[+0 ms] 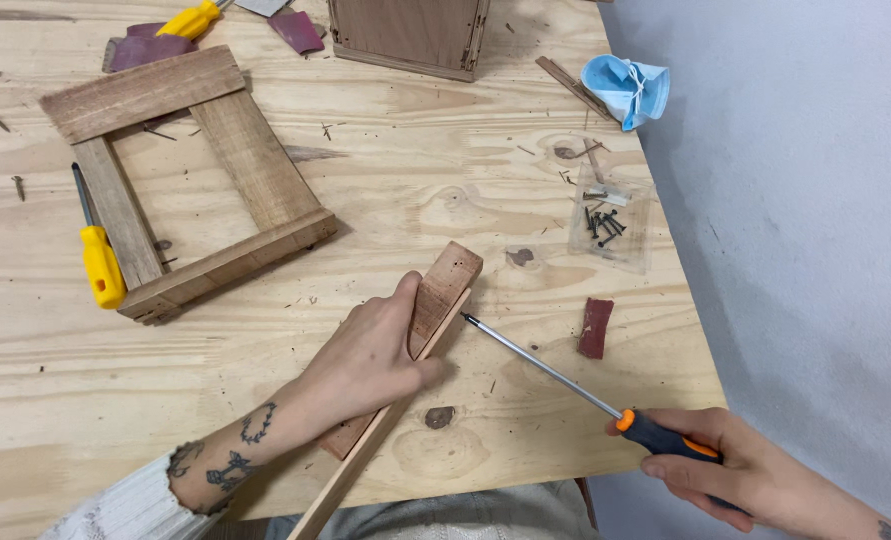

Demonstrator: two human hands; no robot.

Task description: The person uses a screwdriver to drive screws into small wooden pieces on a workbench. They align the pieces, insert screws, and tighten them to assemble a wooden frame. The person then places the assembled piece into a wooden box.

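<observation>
Plywood workbench, plain grey floor

Matt, rough-sawn wooden block, pale smooth wood strip, bright metal screwdriver shaft, knotty plywood desk.

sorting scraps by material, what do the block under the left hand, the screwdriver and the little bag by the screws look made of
Block: bare wood, unfinished; reddish-brown with visible grain and rough end.
Thin strip beside it: paler raw wood.
Screwdriver in the right hand: shiny metal shaft, handle probably plastic or rubber, dark with orange trim.
Bag: clear, thin plastic film by its look; dark screws show through.
</observation>
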